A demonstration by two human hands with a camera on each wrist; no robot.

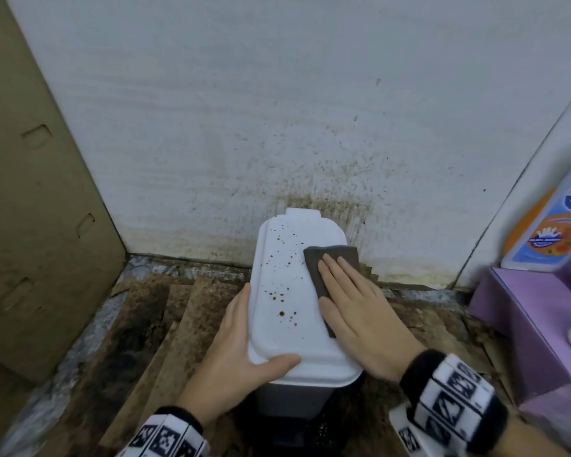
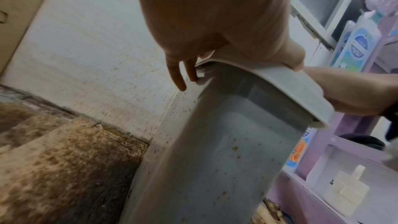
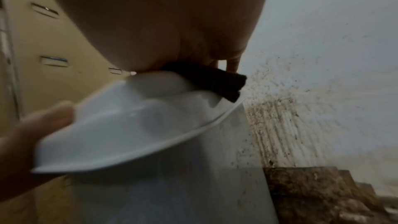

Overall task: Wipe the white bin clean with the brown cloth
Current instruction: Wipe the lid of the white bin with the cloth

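The white bin [image 1: 284, 285] stands on the floor against the wall, its lid dotted with brown spots on the left half. A folded brown cloth [image 1: 337, 258] lies on the lid's right side. My right hand [image 1: 353, 305] presses flat on the cloth with straight fingers; the right wrist view shows the cloth [image 3: 215, 81] squeezed between palm and lid [image 3: 129, 125]. My left hand [image 1: 238, 351] holds the lid's near left corner, thumb on top and fingers down the side. In the left wrist view the fingers [image 2: 178, 74] hang beside the speckled bin body [image 2: 226, 142].
A cardboard panel [image 1: 30, 192] closes off the left. The white wall [image 1: 310, 143] behind the bin is spattered brown. The floor [image 1: 145, 341] is stained and patchy. At the right stand a purple box [image 1: 524, 324] and a soap bottle [image 1: 551, 219].
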